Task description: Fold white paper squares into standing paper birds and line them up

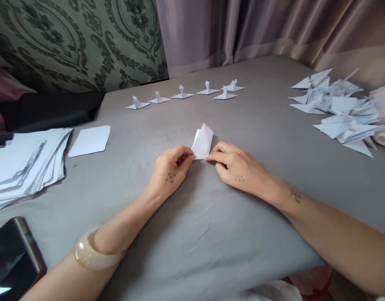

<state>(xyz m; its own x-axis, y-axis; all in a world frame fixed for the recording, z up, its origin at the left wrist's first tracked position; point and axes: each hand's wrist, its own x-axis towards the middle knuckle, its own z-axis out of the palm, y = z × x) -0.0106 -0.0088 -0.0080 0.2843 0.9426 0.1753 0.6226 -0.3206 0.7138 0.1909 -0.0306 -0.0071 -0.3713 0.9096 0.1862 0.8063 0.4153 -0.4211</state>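
A small piece of folded white paper rests on the grey cloth in front of me, its pointed tip facing away. At its lower left corner my left hand pinches the paper between thumb and fingers. My right hand touches the lower right corner with an extended index finger; the other fingers are loosely curled, and whether the thumb grips the paper is hard to see. A bangle circles my left wrist.
Several folded paper figures stand in a row farther back. A heap of folded paper pieces lies at right. On the left are a stack of white sheets, a single sheet and a phone. Curtains and a patterned panel stand behind.
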